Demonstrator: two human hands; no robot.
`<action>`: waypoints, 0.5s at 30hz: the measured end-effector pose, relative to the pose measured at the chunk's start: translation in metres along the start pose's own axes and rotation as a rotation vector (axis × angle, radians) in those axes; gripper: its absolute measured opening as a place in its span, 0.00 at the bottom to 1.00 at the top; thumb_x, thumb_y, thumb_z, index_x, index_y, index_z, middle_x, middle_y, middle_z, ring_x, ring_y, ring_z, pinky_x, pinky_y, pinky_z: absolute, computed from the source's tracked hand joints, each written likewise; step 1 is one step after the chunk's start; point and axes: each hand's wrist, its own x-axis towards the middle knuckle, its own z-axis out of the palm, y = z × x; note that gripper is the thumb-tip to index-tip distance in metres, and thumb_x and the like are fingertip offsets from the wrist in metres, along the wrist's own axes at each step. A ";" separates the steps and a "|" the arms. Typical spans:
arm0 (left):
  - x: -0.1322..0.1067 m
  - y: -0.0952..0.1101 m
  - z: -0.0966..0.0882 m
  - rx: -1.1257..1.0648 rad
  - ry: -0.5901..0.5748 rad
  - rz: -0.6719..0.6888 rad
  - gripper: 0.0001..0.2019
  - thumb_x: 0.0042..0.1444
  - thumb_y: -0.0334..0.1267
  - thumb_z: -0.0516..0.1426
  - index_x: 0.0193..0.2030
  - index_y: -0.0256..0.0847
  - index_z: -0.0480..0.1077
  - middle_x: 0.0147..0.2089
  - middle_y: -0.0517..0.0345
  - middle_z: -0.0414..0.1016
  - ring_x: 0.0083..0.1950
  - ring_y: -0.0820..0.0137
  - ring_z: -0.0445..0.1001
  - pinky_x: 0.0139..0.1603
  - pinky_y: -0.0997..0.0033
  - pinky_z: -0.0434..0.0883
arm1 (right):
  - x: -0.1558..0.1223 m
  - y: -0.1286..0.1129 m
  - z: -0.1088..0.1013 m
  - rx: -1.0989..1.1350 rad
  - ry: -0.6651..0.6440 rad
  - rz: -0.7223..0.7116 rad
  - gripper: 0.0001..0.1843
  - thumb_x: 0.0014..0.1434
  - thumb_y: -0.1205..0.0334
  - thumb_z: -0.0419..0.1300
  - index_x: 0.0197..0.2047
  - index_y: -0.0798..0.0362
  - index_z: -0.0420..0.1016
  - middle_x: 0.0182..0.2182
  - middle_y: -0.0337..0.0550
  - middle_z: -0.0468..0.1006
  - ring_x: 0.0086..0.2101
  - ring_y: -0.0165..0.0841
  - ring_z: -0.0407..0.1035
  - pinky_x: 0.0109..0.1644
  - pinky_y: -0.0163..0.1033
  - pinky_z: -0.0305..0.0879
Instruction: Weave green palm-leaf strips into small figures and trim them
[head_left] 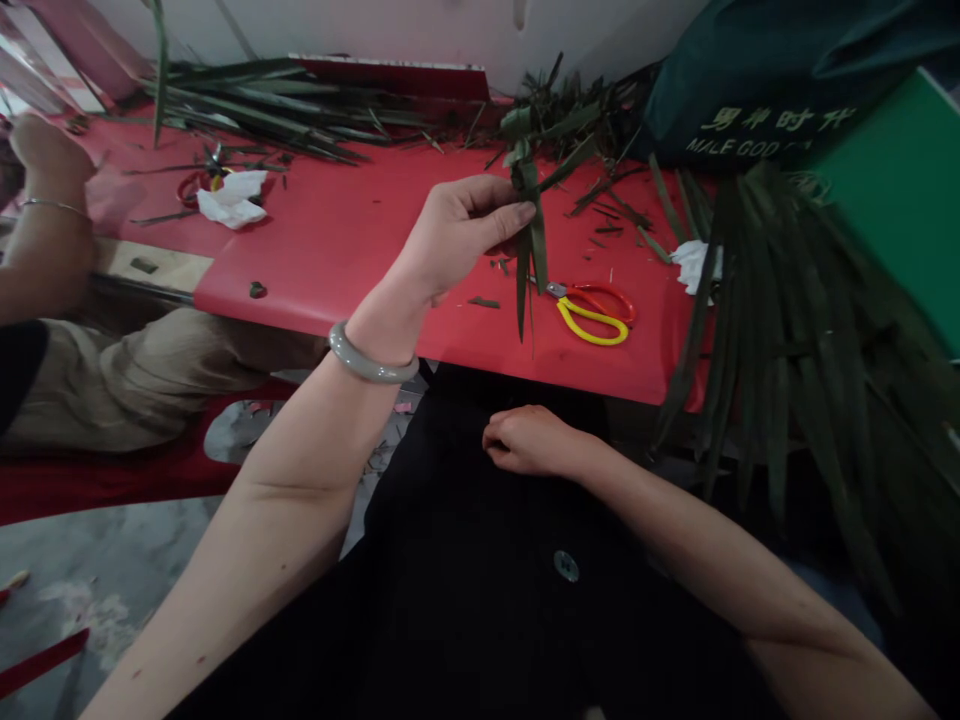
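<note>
My left hand [480, 225], with a grey bangle [371, 355] on its wrist, pinches a woven palm-leaf piece [529, 185] above the table. Its knotted top points up and loose leaf strips hang below my fingers. My right hand [529, 440] is curled closed in front of my black clothing, below the table's front edge; nothing shows in it. Scissors [596, 312] with one red and one yellow handle lie on the red table cover [450, 330], just right of the hanging strips.
Long palm leaves [300, 100] lie along the back, with leaf scraps [600, 105] beside them. A large leaf bunch [787, 300] hangs over the right edge, near a dark green bag [772, 90] and tissue [696, 265]. At left are more tissue [234, 198] and another person's arm [52, 200].
</note>
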 end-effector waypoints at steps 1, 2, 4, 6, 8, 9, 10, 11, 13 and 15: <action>0.000 0.000 0.000 -0.006 -0.005 -0.002 0.04 0.48 0.30 0.55 0.31 0.30 0.68 0.25 0.60 0.69 0.25 0.80 0.68 0.28 0.77 0.65 | 0.000 0.002 0.002 -0.010 -0.003 0.027 0.11 0.50 0.64 0.51 0.33 0.49 0.74 0.32 0.40 0.76 0.31 0.32 0.69 0.29 0.33 0.57; 0.000 0.000 0.000 -0.014 -0.008 -0.003 0.04 0.48 0.30 0.55 0.31 0.30 0.68 0.26 0.60 0.69 0.25 0.80 0.68 0.28 0.77 0.65 | 0.001 0.005 0.004 -0.018 -0.003 0.061 0.11 0.50 0.64 0.51 0.34 0.49 0.74 0.32 0.40 0.76 0.31 0.32 0.69 0.29 0.34 0.57; 0.000 -0.001 -0.001 -0.027 -0.006 -0.009 0.04 0.48 0.29 0.55 0.31 0.30 0.68 0.26 0.61 0.70 0.26 0.81 0.68 0.30 0.77 0.65 | 0.000 0.013 0.008 -0.022 0.019 0.145 0.11 0.52 0.63 0.50 0.35 0.50 0.73 0.34 0.42 0.75 0.32 0.33 0.68 0.31 0.34 0.58; 0.002 -0.003 -0.001 -0.046 0.012 -0.020 0.02 0.49 0.28 0.55 0.30 0.30 0.67 0.25 0.62 0.69 0.26 0.82 0.68 0.31 0.77 0.66 | -0.004 0.022 0.011 0.013 0.072 0.203 0.12 0.53 0.62 0.49 0.36 0.50 0.72 0.35 0.43 0.75 0.34 0.33 0.68 0.33 0.35 0.59; 0.005 -0.008 -0.001 -0.095 0.025 -0.038 0.02 0.49 0.28 0.55 0.31 0.31 0.67 0.25 0.62 0.69 0.25 0.82 0.68 0.30 0.77 0.66 | -0.010 0.032 0.012 0.112 0.134 0.199 0.11 0.55 0.62 0.49 0.36 0.50 0.72 0.36 0.42 0.74 0.36 0.33 0.68 0.37 0.35 0.59; 0.008 -0.013 0.000 -0.131 0.027 -0.057 0.03 0.49 0.29 0.55 0.31 0.32 0.67 0.25 0.61 0.69 0.24 0.81 0.67 0.29 0.77 0.65 | -0.013 0.036 0.011 0.173 0.177 0.197 0.11 0.55 0.62 0.49 0.36 0.51 0.71 0.36 0.42 0.74 0.36 0.32 0.67 0.38 0.35 0.59; 0.012 -0.018 0.001 -0.173 0.031 -0.078 0.03 0.49 0.31 0.55 0.32 0.33 0.67 0.25 0.61 0.69 0.23 0.81 0.67 0.28 0.77 0.65 | -0.017 0.039 0.011 0.237 0.224 0.208 0.10 0.55 0.63 0.49 0.36 0.52 0.71 0.35 0.42 0.74 0.36 0.31 0.67 0.38 0.35 0.59; 0.016 -0.024 0.003 -0.205 0.040 -0.119 0.04 0.50 0.33 0.55 0.32 0.34 0.67 0.25 0.61 0.69 0.22 0.81 0.66 0.26 0.78 0.64 | -0.021 0.042 0.010 0.298 0.275 0.234 0.10 0.55 0.63 0.48 0.36 0.52 0.70 0.33 0.42 0.74 0.33 0.30 0.68 0.37 0.34 0.60; 0.026 -0.041 0.008 -0.230 0.079 -0.217 0.06 0.51 0.37 0.54 0.30 0.35 0.66 0.23 0.62 0.68 0.21 0.81 0.66 0.23 0.79 0.62 | -0.028 0.047 0.008 0.411 0.367 0.312 0.10 0.56 0.63 0.47 0.35 0.54 0.68 0.29 0.40 0.73 0.27 0.28 0.67 0.33 0.33 0.60; 0.037 -0.062 0.016 -0.213 0.063 -0.268 0.07 0.51 0.39 0.54 0.30 0.36 0.66 0.21 0.63 0.67 0.21 0.80 0.66 0.24 0.79 0.62 | -0.034 0.051 0.007 0.509 0.428 0.367 0.09 0.56 0.62 0.46 0.34 0.54 0.66 0.26 0.38 0.71 0.22 0.26 0.65 0.29 0.32 0.60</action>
